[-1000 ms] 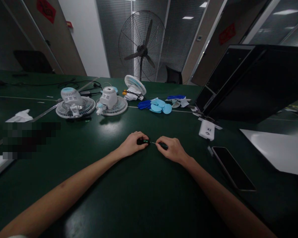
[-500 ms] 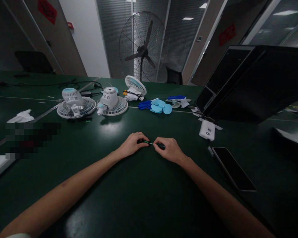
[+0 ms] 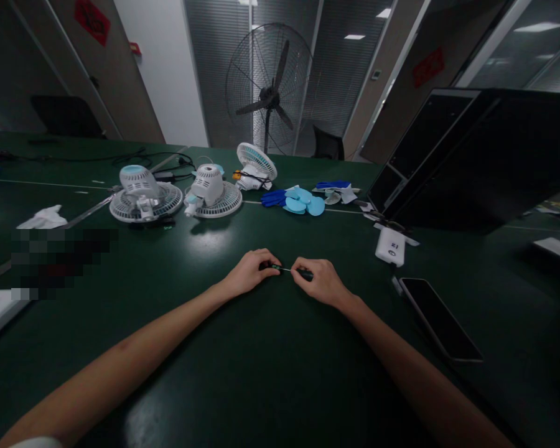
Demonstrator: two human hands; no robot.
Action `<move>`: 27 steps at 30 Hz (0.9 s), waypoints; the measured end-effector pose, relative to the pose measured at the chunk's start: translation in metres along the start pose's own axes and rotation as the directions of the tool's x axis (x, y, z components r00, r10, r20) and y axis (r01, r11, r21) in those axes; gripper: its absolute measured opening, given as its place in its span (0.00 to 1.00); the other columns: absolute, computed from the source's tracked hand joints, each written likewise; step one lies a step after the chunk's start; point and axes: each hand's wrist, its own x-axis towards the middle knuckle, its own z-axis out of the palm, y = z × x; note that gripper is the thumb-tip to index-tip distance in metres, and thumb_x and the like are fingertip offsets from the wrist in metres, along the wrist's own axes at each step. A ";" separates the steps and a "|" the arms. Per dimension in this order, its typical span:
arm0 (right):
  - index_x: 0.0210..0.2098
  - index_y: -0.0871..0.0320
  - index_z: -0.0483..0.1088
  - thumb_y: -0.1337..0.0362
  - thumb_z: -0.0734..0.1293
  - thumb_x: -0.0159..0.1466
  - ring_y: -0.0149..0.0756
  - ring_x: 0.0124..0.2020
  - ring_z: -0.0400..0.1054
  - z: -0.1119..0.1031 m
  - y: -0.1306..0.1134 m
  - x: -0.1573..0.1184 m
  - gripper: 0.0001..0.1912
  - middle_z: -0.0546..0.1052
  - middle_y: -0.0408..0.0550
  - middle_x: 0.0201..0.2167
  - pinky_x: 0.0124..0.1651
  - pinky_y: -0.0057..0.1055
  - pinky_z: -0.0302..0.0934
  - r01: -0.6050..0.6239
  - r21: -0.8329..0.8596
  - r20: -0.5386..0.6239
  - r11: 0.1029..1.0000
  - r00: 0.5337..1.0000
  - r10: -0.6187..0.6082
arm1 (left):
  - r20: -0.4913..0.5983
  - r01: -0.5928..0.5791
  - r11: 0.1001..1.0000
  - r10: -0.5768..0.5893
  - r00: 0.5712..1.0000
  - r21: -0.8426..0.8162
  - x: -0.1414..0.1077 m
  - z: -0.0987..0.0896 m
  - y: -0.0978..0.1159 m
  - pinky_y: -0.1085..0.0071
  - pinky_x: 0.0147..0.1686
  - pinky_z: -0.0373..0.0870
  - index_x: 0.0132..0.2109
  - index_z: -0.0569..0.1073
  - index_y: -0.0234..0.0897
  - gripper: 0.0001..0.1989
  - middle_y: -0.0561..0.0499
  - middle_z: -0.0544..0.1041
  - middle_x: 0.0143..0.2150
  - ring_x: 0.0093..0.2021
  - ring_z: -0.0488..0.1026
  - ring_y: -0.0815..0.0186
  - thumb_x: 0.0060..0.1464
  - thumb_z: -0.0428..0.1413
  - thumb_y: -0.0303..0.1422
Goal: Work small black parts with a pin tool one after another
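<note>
Above the green table, my left hand (image 3: 252,271) pinches a small dark piece with green marks (image 3: 275,267) between thumb and fingers. The fingers partly cover that piece, so its kind cannot be made out. Just to the right, my right hand (image 3: 321,280) is closed round the dark handle of a thin screwdriver (image 3: 305,274). Its narrow metal shaft points left and reaches the small piece. Whether the tip touches it or sits inside it is too small to tell.
Beyond my hands lie white fan heads (image 3: 214,196), light-blue fan blades (image 3: 303,202) and blue gloves (image 3: 274,198). To the right are a white power bank (image 3: 391,246), a phone (image 3: 441,318) and a large black monitor (image 3: 471,162). A standing fan (image 3: 269,96) is behind the table.
The whole view has shifted slightly. Both hands keep their grips and nearly the same places; a little more of the screwdriver's dark handle shows in my right hand.
</note>
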 end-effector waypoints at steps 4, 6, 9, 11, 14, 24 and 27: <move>0.41 0.52 0.73 0.60 0.65 0.71 0.36 0.33 0.74 0.001 -0.001 0.001 0.06 0.80 0.43 0.34 0.39 0.32 0.62 -0.004 -0.002 0.018 1.000 1.000 0.004 | 0.006 -0.006 1.000 0.006 1.000 -0.001 0.001 0.001 -0.001 0.65 0.44 0.69 0.48 0.81 0.40 0.09 0.47 0.77 0.46 0.43 0.73 0.61 0.63 0.60 0.36; 0.42 0.52 0.73 0.60 0.65 0.71 0.35 0.32 0.73 0.001 -0.001 0.002 0.06 0.80 0.43 0.34 0.39 0.32 0.62 -0.003 -0.009 0.027 1.000 1.000 0.003 | 0.006 -0.013 1.000 0.013 1.000 0.001 0.002 0.002 -0.003 0.65 0.44 0.69 0.48 0.81 0.40 0.09 0.47 0.77 0.45 0.43 0.73 0.61 0.63 0.61 0.37; 0.42 0.52 0.73 0.60 0.64 0.71 0.35 0.32 0.73 0.001 -0.003 0.002 0.06 0.79 0.42 0.34 0.38 0.31 0.61 -0.004 -0.037 0.022 0.999 1.000 0.004 | 0.000 -0.012 1.000 0.012 1.000 0.006 0.002 0.003 -0.005 0.65 0.44 0.69 0.47 0.81 0.40 0.10 0.47 0.77 0.44 0.42 0.73 0.61 0.62 0.61 0.38; 0.42 0.52 0.73 0.61 0.64 0.71 0.35 0.32 0.73 0.000 -0.004 0.003 0.05 0.79 0.42 0.34 0.38 0.31 0.61 -0.001 -0.045 0.022 0.999 1.000 0.002 | 0.003 -0.014 1.000 0.014 1.000 0.011 0.002 0.003 -0.005 0.65 0.44 0.69 0.47 0.81 0.40 0.10 0.47 0.77 0.44 0.43 0.73 0.61 0.62 0.61 0.38; 0.42 0.52 0.72 0.61 0.64 0.72 0.35 0.32 0.73 0.001 -0.004 0.003 0.05 0.79 0.42 0.35 0.38 0.31 0.59 0.005 -0.043 0.033 0.999 0.999 -0.003 | 0.006 -0.020 1.000 0.020 1.000 0.021 0.003 0.004 -0.006 0.66 0.44 0.68 0.48 0.81 0.40 0.10 0.47 0.77 0.44 0.43 0.73 0.62 0.63 0.61 0.37; 0.42 0.52 0.72 0.61 0.65 0.72 0.34 0.32 0.72 0.004 0.000 0.004 0.04 0.79 0.42 0.34 0.37 0.30 0.57 0.016 -0.047 0.026 0.999 1.000 -0.015 | 0.001 -0.021 1.000 0.020 1.000 0.020 0.005 0.007 -0.008 0.67 0.44 0.68 0.46 0.81 0.39 0.08 0.49 0.77 0.44 0.42 0.73 0.63 0.62 0.62 0.36; 0.42 0.53 0.72 0.61 0.65 0.72 0.34 0.32 0.72 0.003 -0.002 0.003 0.04 0.79 0.42 0.34 0.37 0.30 0.57 0.026 -0.042 0.033 0.999 0.999 -0.025 | -0.004 -0.018 0.999 0.018 1.000 0.039 0.005 0.006 -0.007 0.66 0.44 0.68 0.46 0.80 0.39 0.08 0.49 0.77 0.44 0.42 0.73 0.63 0.62 0.62 0.36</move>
